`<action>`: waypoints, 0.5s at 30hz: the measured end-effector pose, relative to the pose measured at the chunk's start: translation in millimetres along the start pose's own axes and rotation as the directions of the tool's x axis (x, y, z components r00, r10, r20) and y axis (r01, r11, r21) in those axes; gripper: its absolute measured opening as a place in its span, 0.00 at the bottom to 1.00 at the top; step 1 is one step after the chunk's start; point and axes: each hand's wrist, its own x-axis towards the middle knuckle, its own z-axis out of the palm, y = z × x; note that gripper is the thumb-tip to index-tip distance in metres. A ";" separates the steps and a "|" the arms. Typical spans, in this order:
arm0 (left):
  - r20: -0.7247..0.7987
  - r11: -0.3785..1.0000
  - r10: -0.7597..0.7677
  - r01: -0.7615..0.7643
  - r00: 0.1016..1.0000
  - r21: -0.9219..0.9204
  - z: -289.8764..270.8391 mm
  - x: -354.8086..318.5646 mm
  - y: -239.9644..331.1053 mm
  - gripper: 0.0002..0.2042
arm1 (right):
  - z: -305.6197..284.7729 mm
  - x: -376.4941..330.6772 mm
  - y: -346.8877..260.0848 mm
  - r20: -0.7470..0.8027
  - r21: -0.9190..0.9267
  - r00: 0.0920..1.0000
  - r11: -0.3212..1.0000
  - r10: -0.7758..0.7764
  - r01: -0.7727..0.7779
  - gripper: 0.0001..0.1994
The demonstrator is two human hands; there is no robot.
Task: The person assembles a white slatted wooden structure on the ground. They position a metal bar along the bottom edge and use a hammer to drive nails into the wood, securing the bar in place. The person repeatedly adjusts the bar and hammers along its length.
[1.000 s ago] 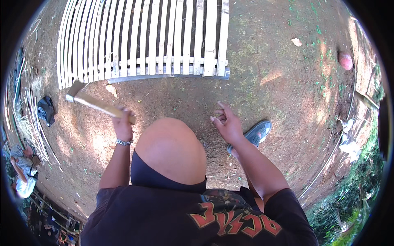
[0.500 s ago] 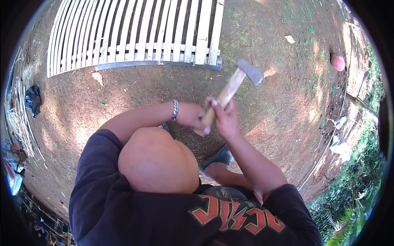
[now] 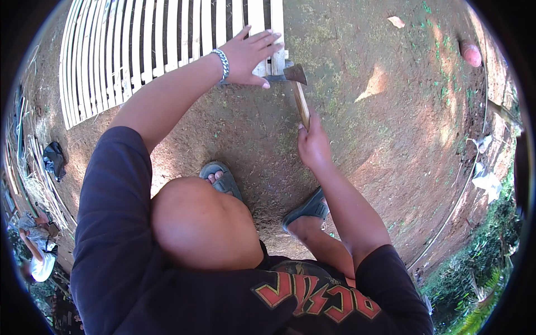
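My right hand (image 3: pixel 314 142) is wrapped round the wooden handle of a small axe (image 3: pixel 301 103). The dark metal head points away from me, beside the near right corner of a slatted panel (image 3: pixel 137 44) of pale bamboo or wood strips. My left hand (image 3: pixel 252 57), with a chain bracelet at the wrist, is spread open with its fingers stretched over the strips near that same corner. Whether its palm presses on the strips or hovers just above them I cannot tell.
Brown bare soil (image 3: pixel 391 145) surrounds the panel. A reddish round object (image 3: pixel 470 53) lies at the far right, with white scraps (image 3: pixel 486 181) and green plants (image 3: pixel 469 273) nearer. On the left are a black bag (image 3: pixel 54 161), long thin sticks (image 3: pixel 42 151) and another person (image 3: pixel 40 245).
My left hand has let go of the axe handle and reached forward over the panel. The axe in my right hand has moved left, its head now by the panel's corner.
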 end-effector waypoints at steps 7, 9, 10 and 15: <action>0.098 0.999 0.011 -0.015 0.995 0.047 1.7 19.9 -6.7 0.61 | 16.2 3.2 11.5 -0.004 0.001 0.998 0.998 0.059 -0.059 0.25; 0.088 1.000 0.014 -0.016 0.996 0.022 8.1 19.7 -6.3 0.60 | 14.4 3.5 11.9 -0.032 0.021 0.999 1.000 0.024 -0.023 0.26; 0.063 1.000 0.008 -0.010 0.998 0.020 10.9 19.1 -7.0 0.59 | 12.9 3.7 9.0 -0.047 0.032 0.999 0.999 0.002 0.000 0.27; 0.014 0.999 -0.010 0.009 1.000 0.042 21.9 20.9 -3.5 0.53 | 10.1 9.2 8.9 -0.080 0.044 0.995 0.997 -0.063 0.067 0.27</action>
